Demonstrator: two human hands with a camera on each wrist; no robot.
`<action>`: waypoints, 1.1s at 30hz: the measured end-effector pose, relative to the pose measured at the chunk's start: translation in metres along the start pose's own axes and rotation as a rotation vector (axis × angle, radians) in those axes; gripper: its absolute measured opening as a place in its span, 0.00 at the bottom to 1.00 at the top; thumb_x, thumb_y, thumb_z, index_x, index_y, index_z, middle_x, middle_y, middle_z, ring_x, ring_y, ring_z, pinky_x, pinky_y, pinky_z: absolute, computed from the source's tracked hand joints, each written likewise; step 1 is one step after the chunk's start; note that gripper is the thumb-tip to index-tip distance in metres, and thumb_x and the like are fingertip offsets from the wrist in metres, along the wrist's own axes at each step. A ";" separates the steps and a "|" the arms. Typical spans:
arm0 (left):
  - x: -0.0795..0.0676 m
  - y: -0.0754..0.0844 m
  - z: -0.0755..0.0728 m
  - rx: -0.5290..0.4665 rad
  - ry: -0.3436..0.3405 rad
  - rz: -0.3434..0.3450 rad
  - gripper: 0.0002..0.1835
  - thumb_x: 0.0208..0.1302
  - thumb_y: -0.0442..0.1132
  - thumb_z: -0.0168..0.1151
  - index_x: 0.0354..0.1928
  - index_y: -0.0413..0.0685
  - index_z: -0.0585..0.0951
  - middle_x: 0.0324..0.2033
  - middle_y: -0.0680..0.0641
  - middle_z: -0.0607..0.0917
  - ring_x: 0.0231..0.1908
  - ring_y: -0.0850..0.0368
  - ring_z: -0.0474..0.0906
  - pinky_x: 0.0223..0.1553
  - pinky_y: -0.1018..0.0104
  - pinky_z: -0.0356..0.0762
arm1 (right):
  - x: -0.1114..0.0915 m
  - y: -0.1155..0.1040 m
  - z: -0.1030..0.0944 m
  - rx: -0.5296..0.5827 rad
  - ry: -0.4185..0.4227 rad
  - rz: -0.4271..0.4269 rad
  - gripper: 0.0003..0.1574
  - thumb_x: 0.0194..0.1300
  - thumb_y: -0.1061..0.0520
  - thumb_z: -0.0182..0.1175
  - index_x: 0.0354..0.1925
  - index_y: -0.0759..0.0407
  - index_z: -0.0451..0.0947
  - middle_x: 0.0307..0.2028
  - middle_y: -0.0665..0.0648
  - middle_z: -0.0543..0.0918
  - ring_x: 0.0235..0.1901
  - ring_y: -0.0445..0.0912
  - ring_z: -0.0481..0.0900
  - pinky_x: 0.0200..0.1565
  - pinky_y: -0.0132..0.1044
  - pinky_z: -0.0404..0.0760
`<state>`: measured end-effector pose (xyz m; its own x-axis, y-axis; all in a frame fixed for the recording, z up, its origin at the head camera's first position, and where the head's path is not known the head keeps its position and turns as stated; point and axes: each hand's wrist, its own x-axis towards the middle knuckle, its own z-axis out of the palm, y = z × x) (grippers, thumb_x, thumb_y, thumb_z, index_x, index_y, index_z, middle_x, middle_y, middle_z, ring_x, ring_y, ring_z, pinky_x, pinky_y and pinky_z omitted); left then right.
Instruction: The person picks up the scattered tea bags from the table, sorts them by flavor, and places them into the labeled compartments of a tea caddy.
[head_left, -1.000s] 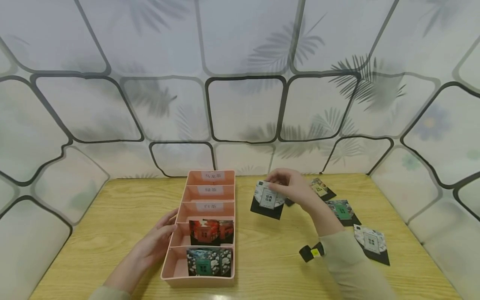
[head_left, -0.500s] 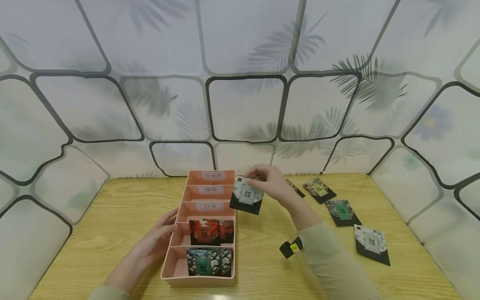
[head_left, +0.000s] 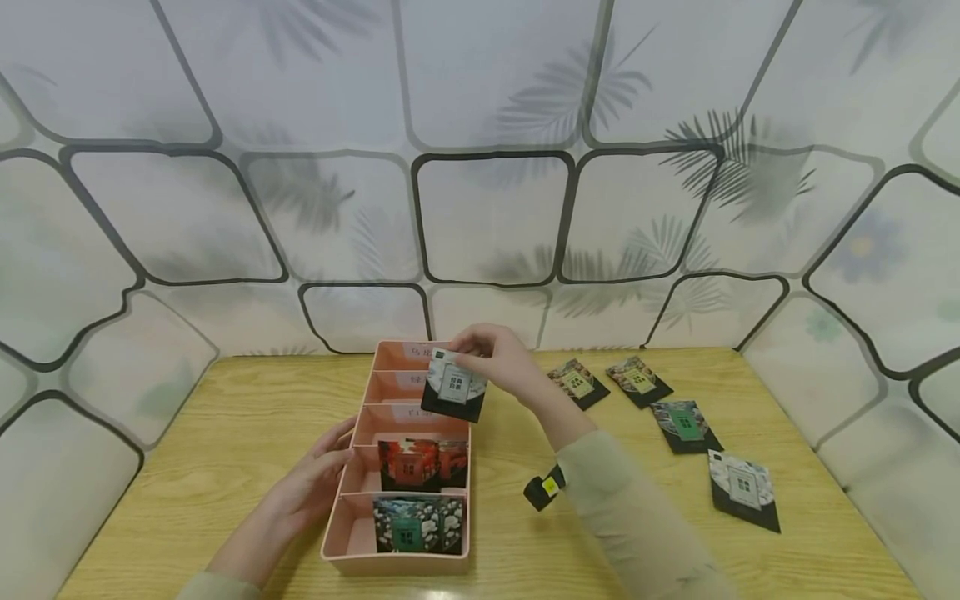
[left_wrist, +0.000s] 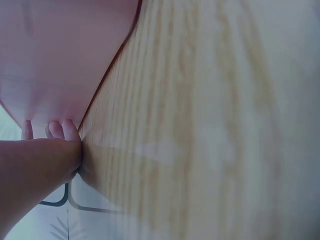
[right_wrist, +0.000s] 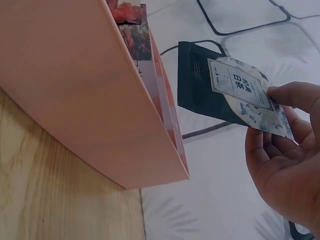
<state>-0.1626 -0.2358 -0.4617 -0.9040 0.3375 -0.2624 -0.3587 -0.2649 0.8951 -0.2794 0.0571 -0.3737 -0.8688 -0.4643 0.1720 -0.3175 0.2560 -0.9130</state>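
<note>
My right hand (head_left: 498, 360) pinches a white-and-black tea sachet (head_left: 453, 385) by its top edge, thumb on the printed face. The sachet overlaps the far compartments of a long pink divided box (head_left: 330, 546) in the head view. From the right wrist, the sachet (right_wrist: 215, 90) shows beside the box's wall (right_wrist: 100, 100), with its dark end toward the box. Along the box's left side rests my left hand (head_left: 307, 483), its fingers (left_wrist: 56, 130) extended against the outer wall. Red sachets (head_left: 408, 467) stand in the second-nearest compartment and dark floral green-labelled ones (head_left: 408, 529) in the nearest.
On the table's right lie two yellow-labelled sachets (head_left: 577, 383), a green-labelled sachet (head_left: 684, 425) and another white one (head_left: 744, 487). White labels (head_left: 416, 379) with characters mark the far compartments. A patterned cloth wall (head_left: 487, 217) closes off the table's back and sides.
My right hand has carried the white sachet leftward from the table's middle to over the box, uncovering the yellow-labelled sachets. My left hand and the box have stayed in place.
</note>
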 end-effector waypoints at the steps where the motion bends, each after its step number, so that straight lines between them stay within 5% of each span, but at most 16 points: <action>1: 0.000 0.000 0.000 -0.006 -0.006 0.006 0.30 0.69 0.35 0.43 0.71 0.59 0.52 0.66 0.51 0.57 0.54 0.67 0.70 0.57 0.66 0.66 | 0.001 0.000 0.002 0.002 -0.006 0.000 0.07 0.63 0.58 0.61 0.41 0.52 0.81 0.36 0.53 0.82 0.34 0.47 0.78 0.37 0.38 0.78; 6: -0.001 -0.003 -0.002 -0.026 -0.046 0.051 0.27 0.69 0.33 0.43 0.68 0.61 0.58 0.57 0.62 0.67 0.55 0.68 0.70 0.57 0.68 0.66 | 0.008 0.004 0.015 -0.008 -0.027 -0.007 0.07 0.62 0.58 0.62 0.40 0.54 0.82 0.35 0.53 0.82 0.33 0.45 0.79 0.36 0.36 0.78; 17: -0.001 -0.003 -0.002 -0.015 -0.041 0.054 0.31 0.69 0.34 0.43 0.72 0.55 0.50 0.59 0.60 0.64 0.55 0.69 0.70 0.58 0.69 0.66 | 0.009 0.017 0.032 -0.019 -0.064 0.033 0.05 0.59 0.60 0.65 0.36 0.58 0.81 0.32 0.54 0.82 0.30 0.42 0.77 0.33 0.32 0.77; 33: 0.000 -0.003 -0.002 -0.006 -0.032 0.043 0.31 0.69 0.35 0.43 0.72 0.56 0.50 0.61 0.58 0.62 0.55 0.68 0.70 0.58 0.67 0.66 | 0.004 0.027 0.040 -0.185 -0.100 0.019 0.02 0.58 0.58 0.66 0.32 0.52 0.82 0.31 0.49 0.82 0.30 0.41 0.79 0.34 0.32 0.79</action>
<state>-0.1617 -0.2371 -0.4650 -0.9108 0.3547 -0.2114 -0.3208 -0.2855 0.9031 -0.2765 0.0287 -0.4127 -0.8361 -0.5375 0.1097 -0.3740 0.4123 -0.8307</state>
